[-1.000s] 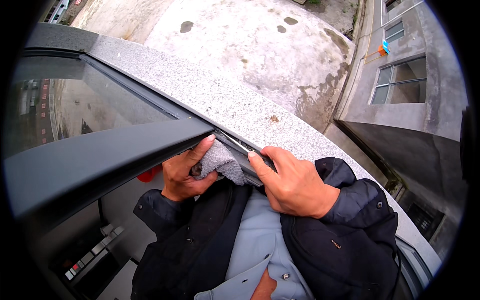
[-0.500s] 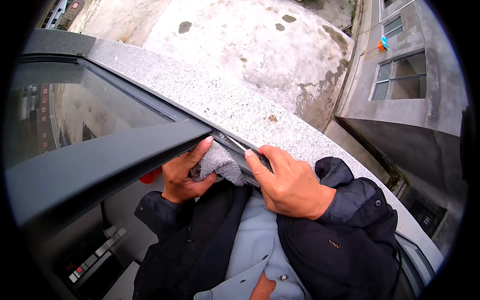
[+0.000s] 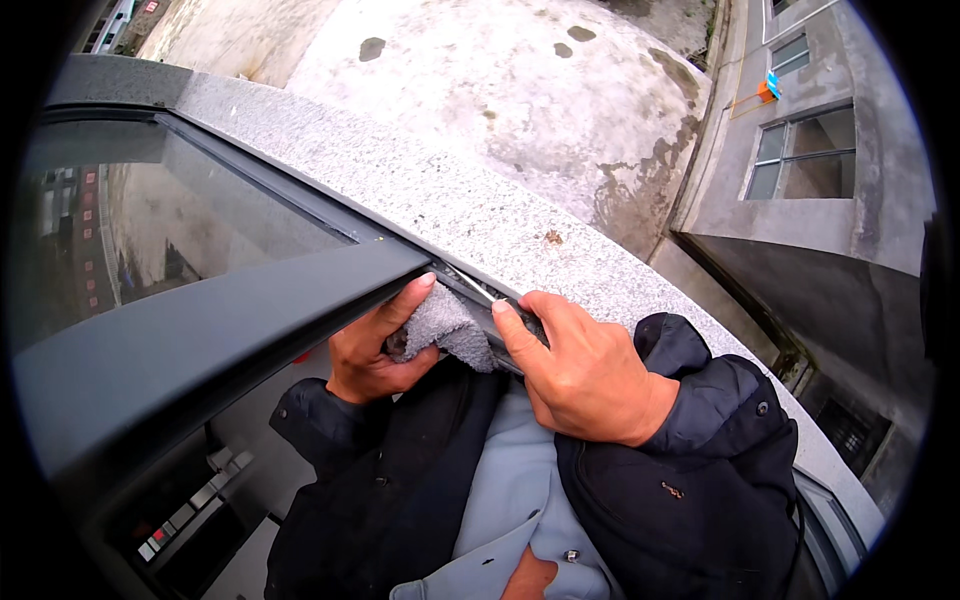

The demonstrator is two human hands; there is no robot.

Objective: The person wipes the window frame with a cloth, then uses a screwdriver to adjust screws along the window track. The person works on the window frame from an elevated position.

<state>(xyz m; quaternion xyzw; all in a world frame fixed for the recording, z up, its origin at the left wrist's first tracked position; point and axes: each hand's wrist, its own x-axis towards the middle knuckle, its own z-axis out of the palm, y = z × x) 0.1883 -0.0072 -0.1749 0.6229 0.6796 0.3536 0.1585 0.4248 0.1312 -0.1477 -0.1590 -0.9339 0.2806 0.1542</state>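
A dark window sash (image 3: 230, 310) crosses the track (image 3: 483, 318), where the left hand (image 3: 368, 350) clasps a bunched grey cloth (image 3: 448, 325). The right hand (image 3: 590, 372), nearer, pinches a thin pale rod (image 3: 471, 284), its long axis running forward-left from that grip, along the track.

a grey building (image 3: 885, 190) stands beside a stained concrete yard (image 3: 500, 110).

No text, label, brand, number or sign can be read in the head view.
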